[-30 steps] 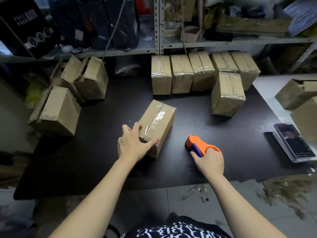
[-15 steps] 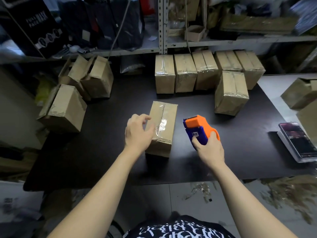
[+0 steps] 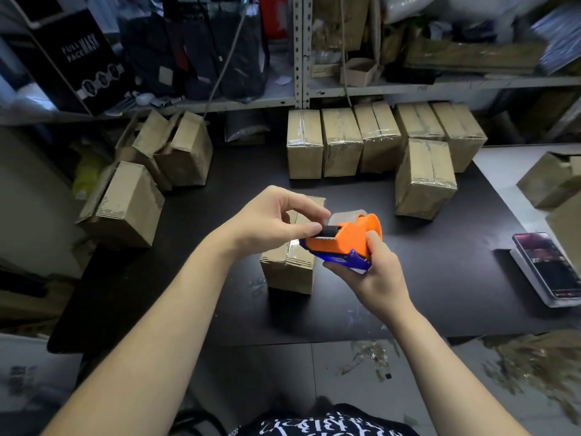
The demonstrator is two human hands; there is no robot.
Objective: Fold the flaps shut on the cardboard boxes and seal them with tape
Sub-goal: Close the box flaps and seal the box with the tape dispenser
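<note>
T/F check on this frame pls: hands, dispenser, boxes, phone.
1. The right hand grips the tape dispenser. True.
2. The left hand lies flat on the box. False: it pinches the dispenser's roller end, above the box.
3. The phone lies on the left side of the table. False: it is on the right side.
4. Five taped boxes stand in a row at the back. True.
</note>
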